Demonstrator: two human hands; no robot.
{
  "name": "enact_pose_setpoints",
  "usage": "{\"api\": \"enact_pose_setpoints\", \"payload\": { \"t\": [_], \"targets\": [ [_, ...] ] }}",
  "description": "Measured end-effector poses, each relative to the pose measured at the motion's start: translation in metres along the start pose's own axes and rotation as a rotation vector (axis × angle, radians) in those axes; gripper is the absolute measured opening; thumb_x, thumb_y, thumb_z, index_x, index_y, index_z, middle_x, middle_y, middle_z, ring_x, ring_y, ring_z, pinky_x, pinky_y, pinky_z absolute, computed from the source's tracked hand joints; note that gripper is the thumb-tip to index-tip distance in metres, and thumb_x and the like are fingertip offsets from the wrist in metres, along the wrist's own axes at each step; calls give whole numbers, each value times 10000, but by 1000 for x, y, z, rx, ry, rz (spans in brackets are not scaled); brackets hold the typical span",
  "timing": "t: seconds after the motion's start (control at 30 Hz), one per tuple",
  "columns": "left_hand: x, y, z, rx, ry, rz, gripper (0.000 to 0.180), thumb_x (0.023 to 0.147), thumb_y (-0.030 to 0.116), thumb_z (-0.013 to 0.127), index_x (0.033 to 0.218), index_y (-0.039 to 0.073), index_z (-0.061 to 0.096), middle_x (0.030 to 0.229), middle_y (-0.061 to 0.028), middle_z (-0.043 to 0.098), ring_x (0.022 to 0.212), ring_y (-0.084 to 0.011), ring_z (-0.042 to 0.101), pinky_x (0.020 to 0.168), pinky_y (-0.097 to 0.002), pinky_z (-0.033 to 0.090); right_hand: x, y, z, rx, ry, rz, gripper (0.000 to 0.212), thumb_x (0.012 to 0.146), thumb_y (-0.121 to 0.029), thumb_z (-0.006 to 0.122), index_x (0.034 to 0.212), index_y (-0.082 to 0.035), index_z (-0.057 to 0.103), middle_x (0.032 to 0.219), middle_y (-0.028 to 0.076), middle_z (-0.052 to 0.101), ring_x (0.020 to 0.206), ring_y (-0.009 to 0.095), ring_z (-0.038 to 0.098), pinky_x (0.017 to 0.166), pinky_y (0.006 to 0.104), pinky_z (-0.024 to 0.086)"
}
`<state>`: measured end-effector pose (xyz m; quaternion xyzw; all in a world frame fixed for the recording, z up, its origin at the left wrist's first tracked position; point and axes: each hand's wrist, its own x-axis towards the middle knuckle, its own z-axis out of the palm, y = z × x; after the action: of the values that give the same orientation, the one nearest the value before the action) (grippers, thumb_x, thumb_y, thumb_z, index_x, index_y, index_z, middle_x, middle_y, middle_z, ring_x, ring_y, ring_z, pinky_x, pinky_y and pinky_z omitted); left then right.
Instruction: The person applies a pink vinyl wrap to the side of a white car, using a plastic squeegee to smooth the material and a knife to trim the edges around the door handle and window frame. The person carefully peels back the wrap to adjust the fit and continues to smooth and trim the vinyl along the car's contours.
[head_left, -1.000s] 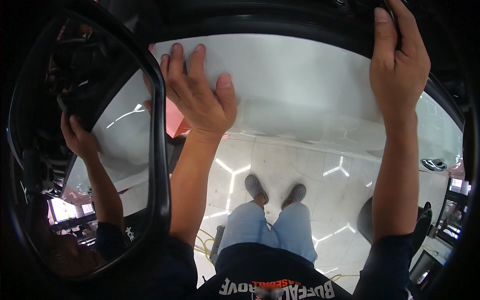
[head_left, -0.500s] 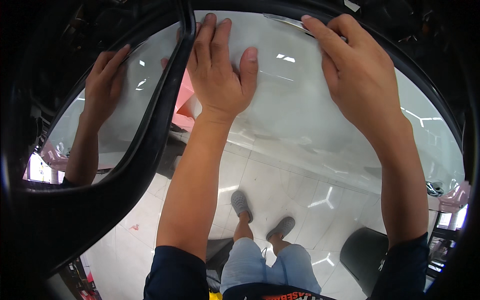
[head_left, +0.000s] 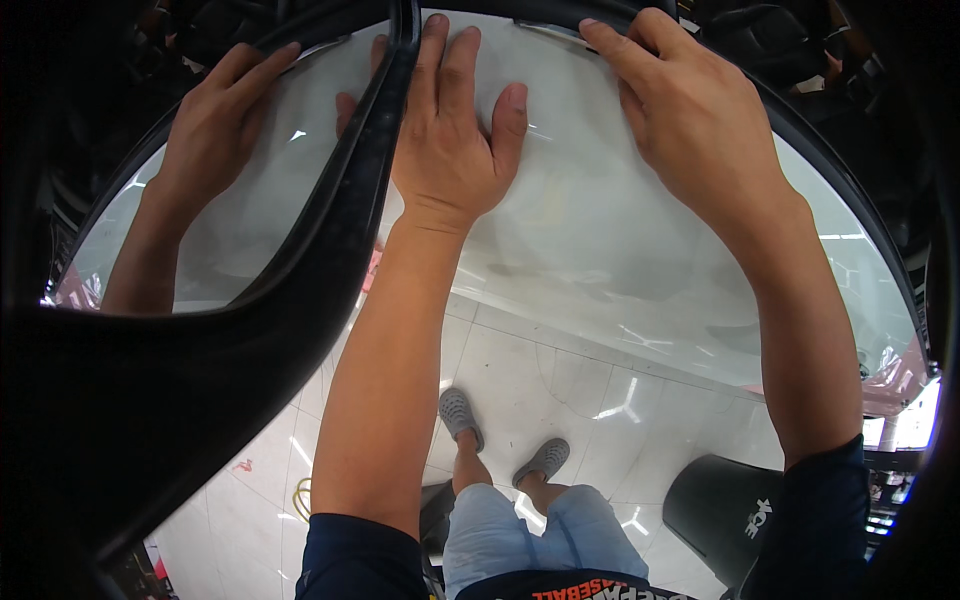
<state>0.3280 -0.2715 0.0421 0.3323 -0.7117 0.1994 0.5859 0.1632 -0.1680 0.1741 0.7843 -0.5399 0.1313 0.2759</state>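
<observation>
My left hand (head_left: 450,140) lies flat on a glossy pale panel (head_left: 570,220), fingers spread toward its far edge. It holds nothing. Some of its fingers are partly covered by a black curved frame (head_left: 360,200). My right hand (head_left: 700,120) is closed on a slim silver knife-like tool (head_left: 552,32), its narrow end pointing left along the dark trim (head_left: 560,14) at the panel's far edge. The index finger stretches along the tool; its rear end is hidden in the hand. Inside the black frame, a reflective surface (head_left: 290,190) shows a mirrored hand with a thin silver edge.
The black frame's thick base (head_left: 150,400) fills the left side. Pink film (head_left: 895,380) shows at the panel's right end. Below are a tiled floor (head_left: 500,350), my grey clogs (head_left: 545,460) and a dark bin (head_left: 715,515). A yellow coil (head_left: 302,498) lies at lower left.
My right hand and the silver tool have moved slightly left and farther along the edge. The left hand stays flat on the panel. The view has shifted, showing less pink by the left wrist.
</observation>
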Motion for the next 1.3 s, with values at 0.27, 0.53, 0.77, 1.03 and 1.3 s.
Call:
{"api": "enact_pose_setpoints", "payload": {
  "t": [0.27, 0.53, 0.77, 1.03, 1.3],
  "targets": [
    [-1, 2, -5, 24, -40, -28, 476, 966, 329, 572, 1318, 8, 590, 1371, -207, 580, 1297, -411, 482, 1120, -503, 338, 6, -2, -4, -32, -10, -39, 375, 851, -40, 605, 1220, -1, 658, 941, 131, 604, 788, 310, 667, 673, 407, 540],
    [1, 1, -7, 16, -105, -74, 490, 946, 302, 598, 1334, 3, 587, 1399, -218, 567, 1317, -417, 483, 1128, -505, 332, 9, 18, 26, 164, 192, 36, 153, 992, -151, 586, 1069, -55, 676, 882, 127, 685, 774, 345, 693, 652, 432, 545],
    [14, 4, -17, 60, -271, -267, 502, 931, 407, 605, 1375, 172, 603, 1490, -66, 543, 1405, -379, 468, 1096, -627, 377, 16, 20, 10, 335, -8, 231, 177, 992, -240, 604, 1036, -73, 641, 868, 139, 694, 785, 350, 690, 678, 453, 549],
    [15, 21, -11, 136, -209, -307, 500, 909, 365, 621, 1376, 190, 607, 1489, -52, 552, 1401, -335, 489, 1096, -585, 400, 22, 39, 0, 338, -190, 158, 337, 927, -85, 589, 1256, -13, 589, 985, 184, 664, 806, 376, 690, 710, 452, 569],
    [12, 29, -3, -16, -29, -307, 504, 927, 196, 569, 1384, -15, 540, 1485, -192, 524, 1405, -397, 434, 1187, -501, 271, 30, 39, -5, 264, -145, -165, 406, 890, -41, 623, 1292, -26, 577, 923, 182, 665, 763, 371, 696, 691, 451, 578]
  ]
}}
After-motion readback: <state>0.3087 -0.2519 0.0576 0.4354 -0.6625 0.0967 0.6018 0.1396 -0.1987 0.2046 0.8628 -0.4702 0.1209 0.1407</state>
